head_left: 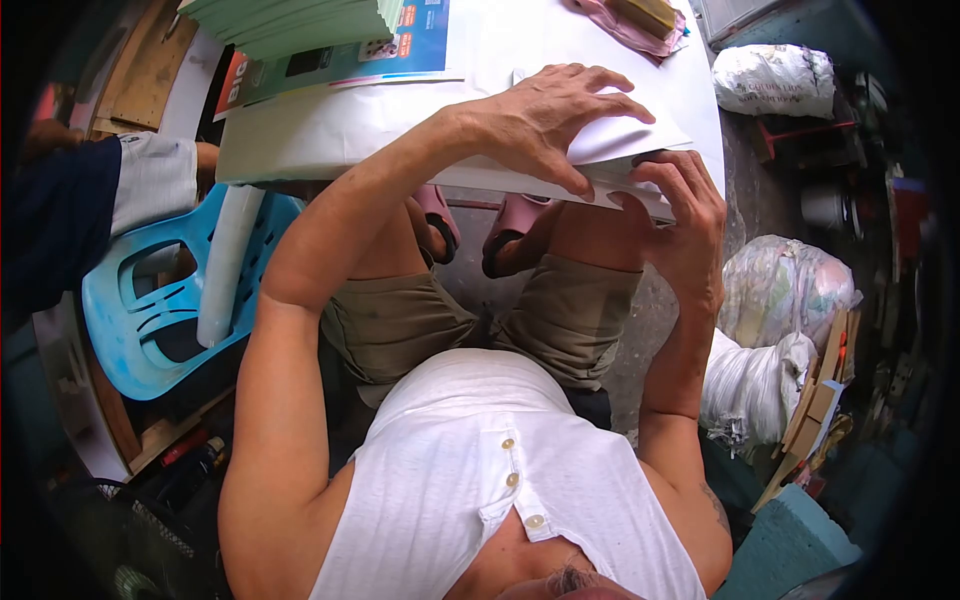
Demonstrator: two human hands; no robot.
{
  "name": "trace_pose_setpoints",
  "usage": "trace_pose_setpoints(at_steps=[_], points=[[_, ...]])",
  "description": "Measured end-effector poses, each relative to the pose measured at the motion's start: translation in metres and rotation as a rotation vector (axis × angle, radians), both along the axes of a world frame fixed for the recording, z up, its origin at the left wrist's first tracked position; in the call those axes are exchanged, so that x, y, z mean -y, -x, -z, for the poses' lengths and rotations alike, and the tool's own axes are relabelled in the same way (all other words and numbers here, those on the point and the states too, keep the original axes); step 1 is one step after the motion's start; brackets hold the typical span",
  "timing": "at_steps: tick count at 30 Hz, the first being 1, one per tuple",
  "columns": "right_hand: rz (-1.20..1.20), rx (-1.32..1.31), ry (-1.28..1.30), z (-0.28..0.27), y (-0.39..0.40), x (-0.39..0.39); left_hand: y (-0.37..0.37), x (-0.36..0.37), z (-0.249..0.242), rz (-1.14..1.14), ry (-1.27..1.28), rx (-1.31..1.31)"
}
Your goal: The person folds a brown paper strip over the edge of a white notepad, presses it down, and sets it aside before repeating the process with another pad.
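Note:
My left hand [560,120] lies over the right part of a white sheet of paper [625,137], fingers spread and thumb reaching down to its near edge. Part of the sheet stands raised, with a shadow beneath it. At the table's near right corner, my right hand [685,205] curls its fingers and thumb around the paper's edge. Its fingertips are partly hidden, and a small dark patch shows by the knuckles. Both hands are at the near edge of the white-covered table [330,130].
Green sheets [300,22] and a printed poster [370,55] lie at the table's far left. A pink cloth [640,25] sits far right. A blue plastic chair [130,340] holding a white roll [230,265] stands left, near another person's sleeve [155,180]. Sacks [775,80] line the right side.

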State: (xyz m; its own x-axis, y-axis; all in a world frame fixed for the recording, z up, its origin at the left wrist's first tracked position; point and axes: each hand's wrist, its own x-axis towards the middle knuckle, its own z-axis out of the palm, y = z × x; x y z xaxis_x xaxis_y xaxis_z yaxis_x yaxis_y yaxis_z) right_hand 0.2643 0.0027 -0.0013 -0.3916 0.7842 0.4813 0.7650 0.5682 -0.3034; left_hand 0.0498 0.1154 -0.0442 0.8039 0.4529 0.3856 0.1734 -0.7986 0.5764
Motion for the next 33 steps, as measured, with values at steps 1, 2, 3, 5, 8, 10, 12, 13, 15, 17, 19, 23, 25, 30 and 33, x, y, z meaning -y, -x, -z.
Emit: trace_pose_setpoints(at_steps=[1,2,3,5,8,10,12,13,15,17,19,23,25,30,33], points=[[0.03,0.028,0.005,0.0,-0.003,0.0,0.0,0.0,0.001,-0.007,0.007,0.008],[0.061,0.056,0.01,0.0,-0.005,0.001,-0.001,0.001,0.002,-0.013,0.016,0.015],[0.073,0.056,-0.007,0.0,-0.007,0.0,-0.001,0.0,0.002,-0.019,0.023,0.023],[0.096,0.053,-0.043,0.0,-0.01,-0.002,0.001,-0.001,0.0,0.002,0.062,0.027],[0.102,-0.015,-0.082,0.0,-0.013,-0.003,0.002,-0.006,-0.001,0.032,0.136,0.071],[0.108,-0.048,-0.114,0.0,-0.014,-0.005,0.002,-0.009,0.0,0.043,0.159,0.098],[0.112,-0.074,-0.129,0.001,-0.015,-0.007,0.001,-0.011,0.0,0.046,0.151,0.108],[0.113,-0.083,-0.126,0.002,-0.016,-0.008,0.001,-0.011,0.0,0.043,0.153,0.104],[0.112,-0.099,-0.118,0.004,-0.016,-0.01,0.002,-0.011,0.0,0.037,0.158,0.095],[0.11,-0.111,-0.105,0.006,-0.017,-0.012,0.003,-0.011,0.0,0.038,0.163,0.093],[0.108,-0.119,-0.095,0.007,-0.018,-0.012,0.003,-0.011,-0.001,0.04,0.16,0.094],[0.109,-0.106,-0.084,0.008,-0.021,-0.009,0.003,-0.013,-0.003,0.061,0.162,0.098],[0.1,-0.131,-0.049,0.009,-0.02,-0.008,0.003,-0.014,-0.003,0.067,0.163,0.103],[0.09,-0.137,-0.048,0.014,-0.019,-0.007,0.004,-0.014,0.001,0.059,0.171,0.113],[0.106,-0.131,-0.128,0.013,-0.015,-0.006,0.003,-0.017,0.004,0.08,0.188,0.112]])
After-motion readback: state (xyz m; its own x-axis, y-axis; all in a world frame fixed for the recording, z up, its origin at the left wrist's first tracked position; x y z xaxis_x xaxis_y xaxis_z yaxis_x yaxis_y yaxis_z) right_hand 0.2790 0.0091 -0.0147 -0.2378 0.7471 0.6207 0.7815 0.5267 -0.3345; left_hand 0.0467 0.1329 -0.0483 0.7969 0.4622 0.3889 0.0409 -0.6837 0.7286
